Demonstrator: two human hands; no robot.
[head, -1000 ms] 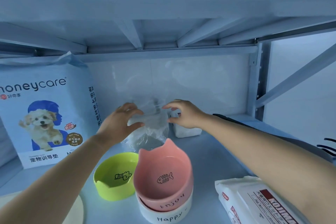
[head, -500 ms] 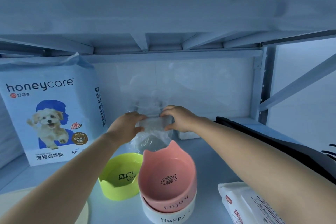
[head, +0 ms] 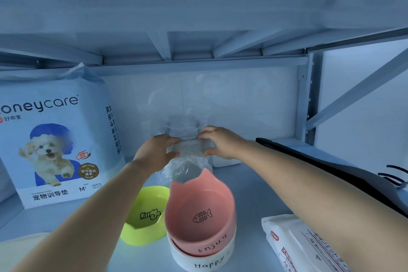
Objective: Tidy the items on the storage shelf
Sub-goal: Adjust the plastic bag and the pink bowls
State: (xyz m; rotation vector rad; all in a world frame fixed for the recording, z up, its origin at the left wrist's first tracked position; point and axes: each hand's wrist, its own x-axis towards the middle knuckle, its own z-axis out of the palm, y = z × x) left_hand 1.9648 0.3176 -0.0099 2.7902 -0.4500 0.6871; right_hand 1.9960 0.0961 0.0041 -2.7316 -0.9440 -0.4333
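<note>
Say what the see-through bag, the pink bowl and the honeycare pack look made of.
Clear bag: thin plastic film, glossy; it is crinkled and see-through. Pink bowl: probably glazed ceramic, perhaps hard plastic; smooth, thick rim, soft sheen. Honeycare pack: printed plastic wrap, slightly glossy; gathered, wrinkled top corner.

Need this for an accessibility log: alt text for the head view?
The left hand and right hand grip a clear plastic bag on a shelf. In front sit a green bowl and a pink bowl nested in a white bowl.
</note>
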